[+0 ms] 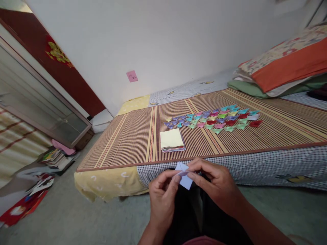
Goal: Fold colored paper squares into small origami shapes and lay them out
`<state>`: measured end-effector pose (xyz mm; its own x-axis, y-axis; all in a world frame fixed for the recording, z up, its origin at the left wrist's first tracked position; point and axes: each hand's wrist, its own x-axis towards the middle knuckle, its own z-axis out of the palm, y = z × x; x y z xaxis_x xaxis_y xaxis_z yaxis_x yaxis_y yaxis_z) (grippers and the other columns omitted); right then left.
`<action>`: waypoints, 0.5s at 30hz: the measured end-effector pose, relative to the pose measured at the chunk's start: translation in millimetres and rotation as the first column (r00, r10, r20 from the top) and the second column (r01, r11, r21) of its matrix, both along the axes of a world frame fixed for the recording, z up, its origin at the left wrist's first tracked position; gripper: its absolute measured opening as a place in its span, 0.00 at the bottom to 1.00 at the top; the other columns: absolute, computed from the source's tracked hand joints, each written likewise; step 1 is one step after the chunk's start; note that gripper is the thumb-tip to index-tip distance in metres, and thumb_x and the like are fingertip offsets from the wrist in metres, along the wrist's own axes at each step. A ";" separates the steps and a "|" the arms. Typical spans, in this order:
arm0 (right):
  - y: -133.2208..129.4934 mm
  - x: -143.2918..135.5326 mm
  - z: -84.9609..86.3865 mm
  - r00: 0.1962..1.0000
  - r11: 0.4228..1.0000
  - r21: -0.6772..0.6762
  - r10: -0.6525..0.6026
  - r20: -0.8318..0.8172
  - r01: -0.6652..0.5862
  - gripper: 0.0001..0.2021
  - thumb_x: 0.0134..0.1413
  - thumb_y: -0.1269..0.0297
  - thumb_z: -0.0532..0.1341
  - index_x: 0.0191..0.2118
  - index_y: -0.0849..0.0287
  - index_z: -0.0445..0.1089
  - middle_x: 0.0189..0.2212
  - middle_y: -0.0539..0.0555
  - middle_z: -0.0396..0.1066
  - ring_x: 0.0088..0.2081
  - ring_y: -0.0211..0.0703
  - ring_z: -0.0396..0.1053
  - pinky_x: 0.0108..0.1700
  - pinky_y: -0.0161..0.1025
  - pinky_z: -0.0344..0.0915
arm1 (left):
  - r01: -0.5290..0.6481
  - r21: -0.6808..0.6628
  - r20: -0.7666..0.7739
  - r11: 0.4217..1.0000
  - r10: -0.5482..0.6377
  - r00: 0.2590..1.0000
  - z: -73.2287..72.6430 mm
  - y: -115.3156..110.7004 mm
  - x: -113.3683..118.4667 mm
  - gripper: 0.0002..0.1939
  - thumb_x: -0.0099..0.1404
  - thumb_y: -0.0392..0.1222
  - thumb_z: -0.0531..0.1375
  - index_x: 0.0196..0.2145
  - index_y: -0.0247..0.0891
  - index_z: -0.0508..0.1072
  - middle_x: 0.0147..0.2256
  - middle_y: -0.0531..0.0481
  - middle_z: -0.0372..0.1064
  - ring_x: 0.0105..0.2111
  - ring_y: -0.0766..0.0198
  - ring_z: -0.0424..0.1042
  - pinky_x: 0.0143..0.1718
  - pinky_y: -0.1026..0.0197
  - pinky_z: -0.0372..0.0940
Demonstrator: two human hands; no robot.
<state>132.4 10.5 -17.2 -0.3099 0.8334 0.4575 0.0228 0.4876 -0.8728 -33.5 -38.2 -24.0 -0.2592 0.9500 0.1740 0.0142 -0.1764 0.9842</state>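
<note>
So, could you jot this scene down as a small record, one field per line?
Left hand: pinching pale-blue folded paper
Right hand: pinching the same paper
Nearby: square paper stack, pale yellow on top
Beyond the stack: rows of small, multicoloured folded-paper shapes
Surface: striped brown-and-beige mat over dark-and-white checked cloth
White wall: pink rectangular paper

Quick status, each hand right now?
Left hand: closed, thumb and finger pinching the folded pale blue paper.
Right hand: closed, pinching the same paper.

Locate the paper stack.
In the head view, the paper stack lies just right of centre on the mat, below the left end of the folded papers.
</note>
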 end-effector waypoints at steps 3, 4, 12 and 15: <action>-1.4 -2.9 -1.3 0.999 0.999 0.017 -0.038 -0.019 0.038 0.07 0.63 0.67 0.63 0.31 0.55 0.74 0.33 0.53 0.75 0.37 0.45 0.75 0.41 0.38 0.69 | -0.001 -0.009 0.062 1.000 0.002 0.998 -0.6 0.9 2.5 0.08 0.60 0.46 0.71 0.32 0.38 0.83 0.29 0.50 0.79 0.30 0.63 0.74 0.34 0.64 0.69; -1.9 -4.1 -2.2 0.998 0.998 0.017 -0.059 -0.028 0.059 0.08 0.62 0.67 0.64 0.31 0.55 0.74 0.34 0.53 0.76 0.39 0.46 0.75 0.42 0.39 0.69 | -0.007 -0.008 0.065 1.000 0.008 0.998 -0.7 0.8 3.1 0.09 0.61 0.46 0.71 0.31 0.38 0.82 0.28 0.50 0.78 0.29 0.64 0.73 0.33 0.65 0.68; -5.3 -9.0 -6.5 0.992 0.993 0.022 -0.117 -0.050 0.118 0.09 0.62 0.67 0.64 0.29 0.56 0.70 0.31 0.51 0.73 0.36 0.43 0.73 0.39 0.38 0.67 | -0.004 -0.008 0.074 1.000 0.005 0.997 -0.5 -3.2 8.4 0.12 0.65 0.48 0.68 0.31 0.37 0.75 0.26 0.54 0.72 0.26 0.68 0.67 0.29 0.68 0.64; -6.3 -9.6 -5.6 0.990 0.990 0.039 -0.138 -0.034 0.139 0.09 0.62 0.68 0.64 0.28 0.56 0.69 0.30 0.51 0.72 0.35 0.43 0.73 0.39 0.38 0.66 | 0.012 -0.008 0.070 1.000 -0.012 0.998 0.6 -5.0 10.5 0.14 0.66 0.48 0.67 0.30 0.37 0.73 0.26 0.55 0.69 0.26 0.69 0.66 0.29 0.69 0.63</action>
